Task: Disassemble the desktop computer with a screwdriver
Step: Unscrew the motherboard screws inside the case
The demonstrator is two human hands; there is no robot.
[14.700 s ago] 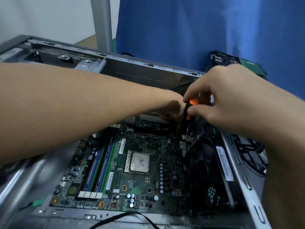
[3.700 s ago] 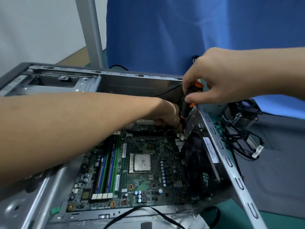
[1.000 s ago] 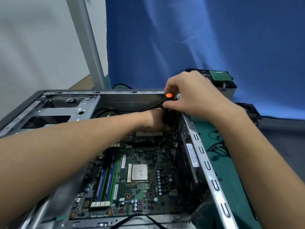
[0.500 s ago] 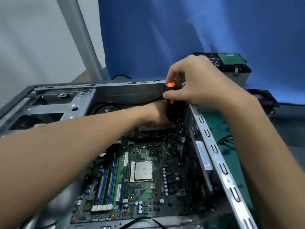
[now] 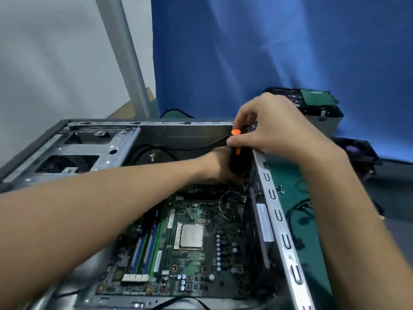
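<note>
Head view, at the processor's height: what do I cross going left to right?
Left forearm → memory slots → processor → column of capacitors → case side rail → green mat → right forearm.

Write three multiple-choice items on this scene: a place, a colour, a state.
1. Where is the screwdriver? A) far right corner of the computer case B) on a shelf C) on the floor
2. What colour is its cap? A) green B) orange C) white
3. What is the right hand doing? A) lying flat B) pinching the screwdriver's top C) hanging idle

Answers: A, it stands in that corner. B, the cap shows bright orange. B, the hand closes on the top end.
</note>
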